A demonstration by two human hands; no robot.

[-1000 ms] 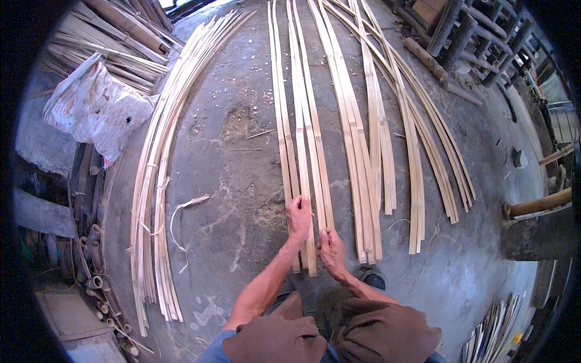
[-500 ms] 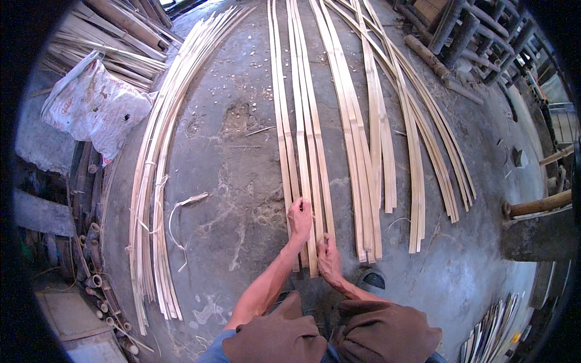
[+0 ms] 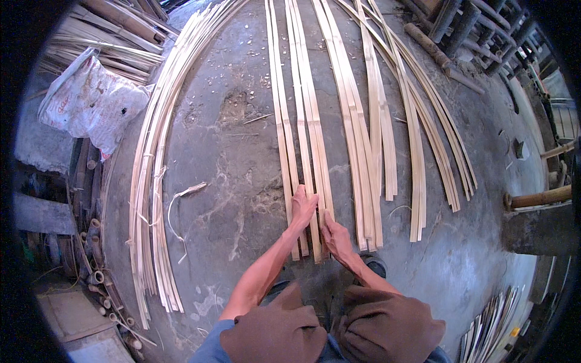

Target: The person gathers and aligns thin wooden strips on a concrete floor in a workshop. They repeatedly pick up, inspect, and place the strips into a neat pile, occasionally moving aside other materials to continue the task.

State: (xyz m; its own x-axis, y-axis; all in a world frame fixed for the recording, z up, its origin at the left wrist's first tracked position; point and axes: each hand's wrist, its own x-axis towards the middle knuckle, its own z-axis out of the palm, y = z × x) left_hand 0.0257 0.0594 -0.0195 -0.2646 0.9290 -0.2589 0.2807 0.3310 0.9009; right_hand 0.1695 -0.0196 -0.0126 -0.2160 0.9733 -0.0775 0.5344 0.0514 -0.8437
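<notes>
Long pale bamboo strips (image 3: 310,121) run away from me across the floor, with a narrower pair of strips (image 3: 282,133) close along their left side. My left hand (image 3: 303,206) is closed over the strips a little short of their near ends, its thumb reaching to the right. Slightly nearer and to the right, my right hand (image 3: 338,238) is closed at the right edge of the same strips, fingertips pressed against them. Both hands partly hide the strips beneath, so how many each one grips cannot be told.
More bamboo strips (image 3: 357,145) fan out on the right, some crossing. At left lies a tied bundle of strips (image 3: 151,157) beside a white sack (image 3: 91,100). A loose curled strip (image 3: 175,218) lies between. Dark frames (image 3: 466,33) stand far right; thin slats (image 3: 493,323) lie near right.
Both hands have moved slightly farther along the strips, the right one more. My left thumb now stretches rightward. The whole view has shifted a little.
</notes>
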